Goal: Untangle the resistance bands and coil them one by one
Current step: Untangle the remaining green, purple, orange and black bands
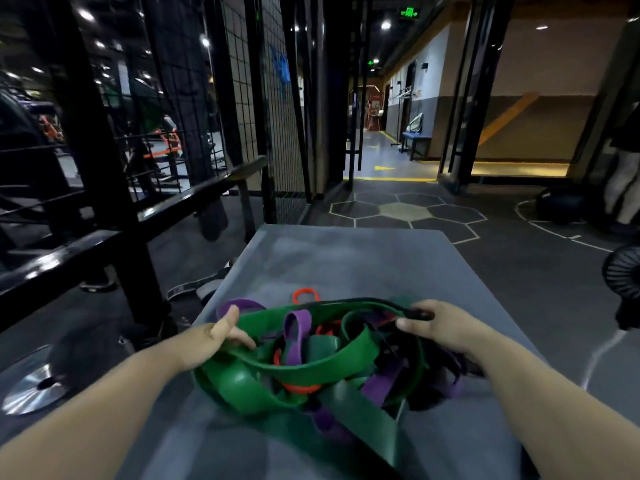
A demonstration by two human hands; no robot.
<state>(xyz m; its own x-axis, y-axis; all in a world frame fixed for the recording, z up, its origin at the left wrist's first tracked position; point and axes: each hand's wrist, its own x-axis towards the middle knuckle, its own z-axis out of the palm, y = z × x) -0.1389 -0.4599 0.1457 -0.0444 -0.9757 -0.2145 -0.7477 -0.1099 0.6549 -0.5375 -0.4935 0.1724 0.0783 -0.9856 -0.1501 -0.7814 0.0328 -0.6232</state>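
A tangled heap of resistance bands (311, 355) lies on a grey padded platform (346, 258). Wide green bands (356, 344) loop around purple bands (296, 329), thin red bands (304, 295) and black bands (415, 351). My left hand (216, 334) is at the heap's left side, thumb up, fingers hooked under a green band's edge. My right hand (436, 323) is at the heap's right side, its fingers curled around a dark band near the top. The lower ends of the bands are hidden under the pile.
A black metal rack and wire mesh fence (242, 133) stand to the left. A weight plate (31, 389) lies on the floor at lower left. A black fan (623, 275) sits at the right. A person's legs (623, 181) show at far right.
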